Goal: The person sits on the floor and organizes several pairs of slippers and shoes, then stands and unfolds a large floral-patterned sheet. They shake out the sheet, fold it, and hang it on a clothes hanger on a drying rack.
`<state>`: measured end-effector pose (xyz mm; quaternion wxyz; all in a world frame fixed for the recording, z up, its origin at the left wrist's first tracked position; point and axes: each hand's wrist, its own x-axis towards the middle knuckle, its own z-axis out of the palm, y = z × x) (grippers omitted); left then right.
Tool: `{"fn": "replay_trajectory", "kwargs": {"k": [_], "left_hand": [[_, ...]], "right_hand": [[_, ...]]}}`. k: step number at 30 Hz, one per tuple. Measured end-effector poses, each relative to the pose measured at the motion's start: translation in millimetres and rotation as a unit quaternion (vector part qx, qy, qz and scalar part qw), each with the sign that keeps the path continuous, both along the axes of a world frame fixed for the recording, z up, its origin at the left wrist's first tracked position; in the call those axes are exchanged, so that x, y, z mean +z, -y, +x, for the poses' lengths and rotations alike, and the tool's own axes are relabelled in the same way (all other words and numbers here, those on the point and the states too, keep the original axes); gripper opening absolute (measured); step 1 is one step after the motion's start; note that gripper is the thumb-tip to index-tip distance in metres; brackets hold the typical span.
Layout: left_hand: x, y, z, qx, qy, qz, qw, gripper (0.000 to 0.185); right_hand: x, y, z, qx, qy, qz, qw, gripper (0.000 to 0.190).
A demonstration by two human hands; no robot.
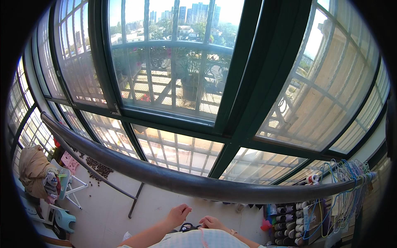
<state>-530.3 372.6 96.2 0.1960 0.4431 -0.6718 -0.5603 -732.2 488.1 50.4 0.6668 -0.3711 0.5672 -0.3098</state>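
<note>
Both hands are held in front of the person's light checked top, at the bottom middle of the view. My left hand (179,214) has its fingers curled, and nothing shows in it. To the right and slightly lower, my right hand (211,222) is also loosely curled, with a band on its wrist; whether it holds anything small cannot be made out. The two hands are apart. Beyond them a thick dark metal rail (186,185) crosses the view, touched by neither hand. A pink cord (203,237) hangs down the top's front.
Many hangers (347,176) hang at the rail's right end, above a rack of shoes (285,221). At left stand a folding chair piled with cloth (34,173) and a light-blue stool (65,220). Small brown pieces (98,167) lie on the floor by the barred windows.
</note>
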Motion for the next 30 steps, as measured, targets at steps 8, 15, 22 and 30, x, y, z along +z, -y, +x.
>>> {"fn": "replay_trajectory", "kwargs": {"k": [8,15,22,30], "left_hand": [[0.3,-20.3,48.0,0.020,-0.055,-0.039,0.997,0.022],[-15.6,-19.8,88.9,0.018,-0.170,-0.033,0.985,0.032],[-21.5,55.0,176.7,-0.144,-0.018,-0.094,0.985,0.014],[-31.9,154.8,323.4,-0.179,0.050,-0.128,0.974,0.012]], "right_hand": [[2.4,46.3,28.4,0.056,-0.007,-0.036,0.998,0.024],[-4.1,65.9,77.4,0.145,-0.143,-0.204,0.957,0.027],[-38.0,85.3,142.9,0.060,-0.140,-0.093,0.984,0.028],[-22.3,152.4,290.4,0.151,-0.126,-0.070,0.978,0.013]]}}
